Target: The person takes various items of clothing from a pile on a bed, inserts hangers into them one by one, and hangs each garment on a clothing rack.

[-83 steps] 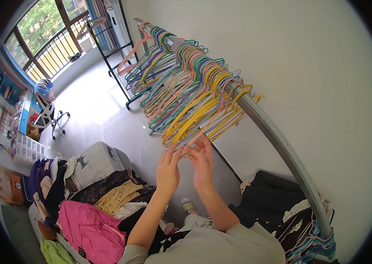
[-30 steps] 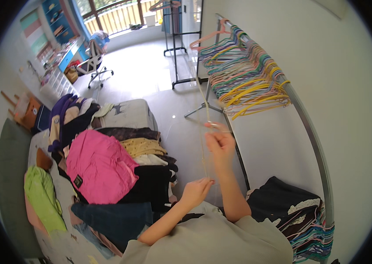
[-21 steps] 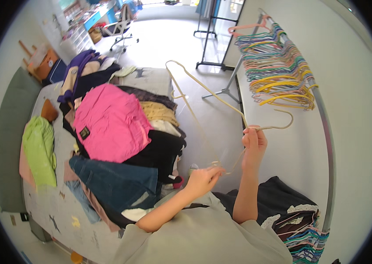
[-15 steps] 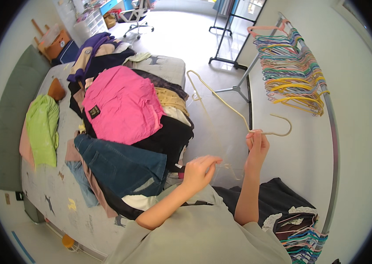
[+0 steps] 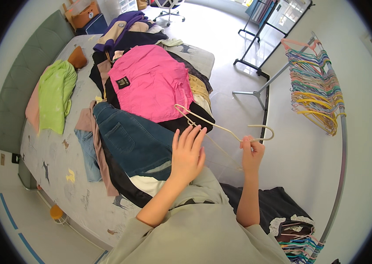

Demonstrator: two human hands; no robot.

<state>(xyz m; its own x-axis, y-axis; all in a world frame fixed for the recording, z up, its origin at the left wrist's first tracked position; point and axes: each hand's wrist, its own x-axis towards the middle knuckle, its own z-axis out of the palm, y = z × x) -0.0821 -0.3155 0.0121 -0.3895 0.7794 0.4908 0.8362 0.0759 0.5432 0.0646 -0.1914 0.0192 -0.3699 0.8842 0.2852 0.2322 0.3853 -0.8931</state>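
Note:
My right hand (image 5: 252,152) pinches a cream-coloured clothes hanger (image 5: 214,122) near the base of its hook. The hanger is tilted, its hook to the right and one shoulder reaching left over the pile. My left hand (image 5: 188,152) has its fingers stretched out and holds nothing; its fingertips lie close to the hanger's left end, and I cannot tell if they touch. Beyond it on the bed lies a pink garment (image 5: 150,83) on top of a heap of clothes. Dark blue jeans (image 5: 128,143) lie left of my left hand.
The bed (image 5: 47,189) also bears a lime-green garment (image 5: 56,94) and a purple one (image 5: 122,26). At right a metal clothes rack (image 5: 343,176) carries many coloured hangers (image 5: 313,83). A dark garment with white lace (image 5: 265,202) hangs near its lower end. A mirror (image 5: 278,31) stands farther back.
My left hand has opened and moved up to the hanger's left end. The hanger's left end has come lower and nearer. The view has shifted, so the bed and rack sit farther right.

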